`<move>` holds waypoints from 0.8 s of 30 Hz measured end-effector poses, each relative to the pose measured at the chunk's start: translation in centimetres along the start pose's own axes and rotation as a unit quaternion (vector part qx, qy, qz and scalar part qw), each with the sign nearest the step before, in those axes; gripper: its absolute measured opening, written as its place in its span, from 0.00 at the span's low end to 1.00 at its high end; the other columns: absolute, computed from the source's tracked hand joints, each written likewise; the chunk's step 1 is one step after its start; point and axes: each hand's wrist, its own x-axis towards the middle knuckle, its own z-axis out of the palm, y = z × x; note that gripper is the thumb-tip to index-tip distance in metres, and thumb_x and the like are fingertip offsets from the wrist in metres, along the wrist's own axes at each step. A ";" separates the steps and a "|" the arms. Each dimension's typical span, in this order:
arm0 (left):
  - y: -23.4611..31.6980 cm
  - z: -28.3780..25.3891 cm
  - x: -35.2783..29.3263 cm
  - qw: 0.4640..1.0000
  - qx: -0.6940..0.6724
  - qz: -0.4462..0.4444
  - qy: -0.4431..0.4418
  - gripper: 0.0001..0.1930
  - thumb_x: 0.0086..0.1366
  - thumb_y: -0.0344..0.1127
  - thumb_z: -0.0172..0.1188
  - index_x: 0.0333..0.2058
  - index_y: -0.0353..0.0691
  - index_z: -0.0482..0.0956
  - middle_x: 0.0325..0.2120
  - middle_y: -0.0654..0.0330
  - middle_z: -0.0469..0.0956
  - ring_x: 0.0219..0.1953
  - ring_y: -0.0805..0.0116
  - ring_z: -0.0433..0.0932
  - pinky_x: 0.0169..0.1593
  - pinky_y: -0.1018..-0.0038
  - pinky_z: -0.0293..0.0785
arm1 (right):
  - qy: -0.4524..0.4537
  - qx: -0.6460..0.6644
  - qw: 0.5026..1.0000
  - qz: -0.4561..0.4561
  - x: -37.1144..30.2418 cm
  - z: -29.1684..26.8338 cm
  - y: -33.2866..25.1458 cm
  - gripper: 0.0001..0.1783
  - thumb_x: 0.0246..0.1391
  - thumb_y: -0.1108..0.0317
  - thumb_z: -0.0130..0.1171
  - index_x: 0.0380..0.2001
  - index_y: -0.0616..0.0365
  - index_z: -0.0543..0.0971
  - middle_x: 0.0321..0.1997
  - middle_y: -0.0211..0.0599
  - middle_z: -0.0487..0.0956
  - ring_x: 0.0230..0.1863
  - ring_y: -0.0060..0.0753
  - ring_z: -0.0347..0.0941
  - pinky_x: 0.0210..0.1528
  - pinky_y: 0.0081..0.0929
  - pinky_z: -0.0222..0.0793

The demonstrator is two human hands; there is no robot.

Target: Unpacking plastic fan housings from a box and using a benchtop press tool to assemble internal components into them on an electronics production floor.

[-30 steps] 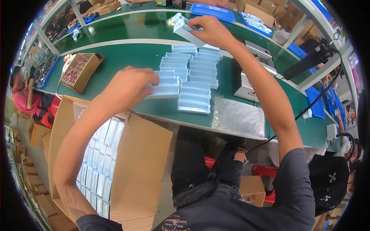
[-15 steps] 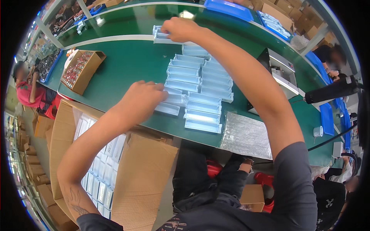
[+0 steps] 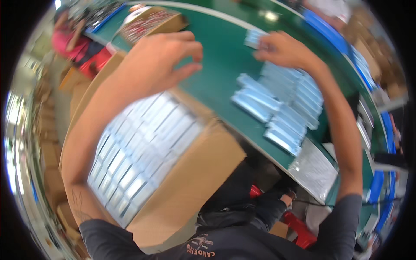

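My left hand is raised above the open carton, thumb and fingers apart with nothing between them. Below it, the carton holds white and pale-blue narrow boxes packed in tight rows. Over the far part of the green table, my right hand has its fingers closed at the right end of a light-blue long tray; blur softens the grip. Nearer me lie several more light-blue long trays, set side by side in uneven columns.
A silvery wrap sheet lies at the table's near edge. A cardboard box of small red parts stands at the far left. Blue bins line the far right side. Another person sits at the left.
My left hand has left the trays and moved over the carton, its fingers spreading. The view has turned left, bringing more of the carton into sight. My right hand stays by the far tray.
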 end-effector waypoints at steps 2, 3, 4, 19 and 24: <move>-2.9 -1.2 -3.1 0.999 -0.004 -0.044 0.010 0.07 0.65 0.35 0.65 0.36 0.38 0.79 0.32 0.56 0.79 0.38 0.56 0.81 0.42 0.63 0.76 | -0.114 0.032 0.993 -0.009 -3.1 -1.3 -3.8 0.22 0.51 0.54 0.70 0.42 0.57 0.79 0.30 0.43 0.82 0.34 0.41 0.79 0.37 0.39 0.73; -3.9 -1.5 -5.5 0.998 0.005 -0.065 0.005 0.07 0.65 0.35 0.65 0.36 0.38 0.79 0.32 0.56 0.79 0.38 0.56 0.81 0.42 0.63 0.76 | -0.172 0.050 0.983 0.027 -4.6 -2.0 -6.5 0.24 0.50 0.54 0.72 0.45 0.56 0.78 0.29 0.42 0.82 0.35 0.42 0.79 0.38 0.39 0.73; -4.6 -1.7 -7.3 0.994 -0.013 -0.107 -0.007 0.07 0.65 0.35 0.65 0.35 0.38 0.79 0.31 0.57 0.78 0.37 0.57 0.81 0.42 0.64 0.76 | -0.178 0.021 0.984 0.025 -5.7 -1.6 -7.7 0.27 0.48 0.54 0.73 0.47 0.55 0.77 0.30 0.42 0.81 0.37 0.44 0.79 0.40 0.42 0.73; -5.6 8.7 -17.0 0.963 -0.093 -0.255 -0.002 0.18 0.68 0.43 0.62 0.52 0.45 0.74 0.47 0.52 0.78 0.50 0.49 0.79 0.52 0.57 0.75 | -0.048 0.007 0.999 0.017 -7.3 3.1 -8.9 0.22 0.51 0.65 0.72 0.45 0.60 0.74 0.36 0.49 0.81 0.44 0.53 0.78 0.45 0.48 0.72; -6.6 9.1 -16.2 0.963 -0.112 -0.246 0.019 0.17 0.66 0.45 0.64 0.48 0.44 0.76 0.44 0.51 0.80 0.50 0.50 0.79 0.53 0.57 0.74 | -0.025 0.002 1.000 0.010 -7.8 3.5 -9.2 0.16 0.54 0.64 0.70 0.39 0.60 0.75 0.36 0.47 0.80 0.43 0.54 0.77 0.43 0.47 0.72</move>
